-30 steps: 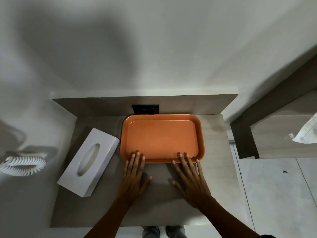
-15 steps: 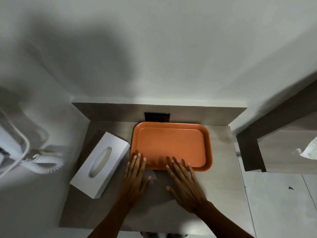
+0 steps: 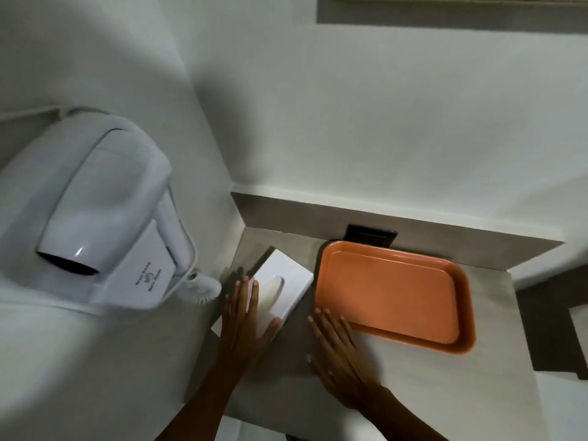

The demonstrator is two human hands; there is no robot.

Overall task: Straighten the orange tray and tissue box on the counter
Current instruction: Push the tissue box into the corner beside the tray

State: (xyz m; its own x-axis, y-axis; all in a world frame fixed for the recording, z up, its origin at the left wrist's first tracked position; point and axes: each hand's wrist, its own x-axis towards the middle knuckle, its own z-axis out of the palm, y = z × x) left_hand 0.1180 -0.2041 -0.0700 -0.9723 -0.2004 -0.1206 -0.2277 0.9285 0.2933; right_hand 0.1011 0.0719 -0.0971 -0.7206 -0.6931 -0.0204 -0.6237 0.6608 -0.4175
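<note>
The orange tray (image 3: 391,291) lies empty on the grey counter (image 3: 413,393), its far edge close to the back ledge. Left of it, the white tissue box (image 3: 286,281) sits at an angle to the tray, with a narrow gap between them. My left hand (image 3: 245,329) rests on the near end of the box, fingers spread over its top and thumb against its right edge. My right hand (image 3: 337,351) lies flat on the counter, fingers apart, with the fingertips at the tray's near left corner.
A white wall-mounted hair dryer (image 3: 105,198) with a coiled cord (image 3: 203,289) hangs on the left wall, close to the tissue box. A dark socket plate (image 3: 370,238) sits on the back ledge behind the tray. The counter ends at the right, beyond the tray.
My left hand has left the tray's near edge and moved left onto the tissue box. My right hand slid left to the tray's near left corner. The view swung left and now shows the hair dryer.
</note>
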